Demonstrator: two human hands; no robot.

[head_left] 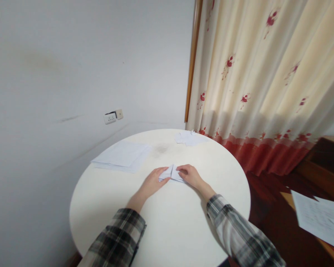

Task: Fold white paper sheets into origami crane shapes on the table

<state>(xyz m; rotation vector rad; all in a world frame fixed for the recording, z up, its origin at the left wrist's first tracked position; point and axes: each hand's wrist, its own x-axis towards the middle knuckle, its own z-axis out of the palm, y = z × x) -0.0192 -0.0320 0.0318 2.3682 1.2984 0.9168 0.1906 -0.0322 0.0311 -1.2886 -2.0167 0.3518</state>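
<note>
Because both hands lie over it, the folded paper shows only in its middle, and its outer ends and the layers underneath are hard to make out. The near edge of the round white table is cut off by the bottom of the view, as are the two plaid sleeves, and the writing on the loose sheets at far right is too blurred to read. The folded paper lies a little beyond the table's middle, well apart from the far edge. At its left end the left hand has thumb and fingers spread apart with paper showing between them; at its right end the right hand is curled, thumb and forefinger near each other and touching the paper. I cannot tell whether either hand pinches it or merely presses it down. A stack of white paper rests by the table's far left edge, and some uneven paper pieces lie at the far edge, right of a grey smudge. Beyond stand a wall with a socket and a flowered curtain. Nothing stands between the hands and either pile
</note>
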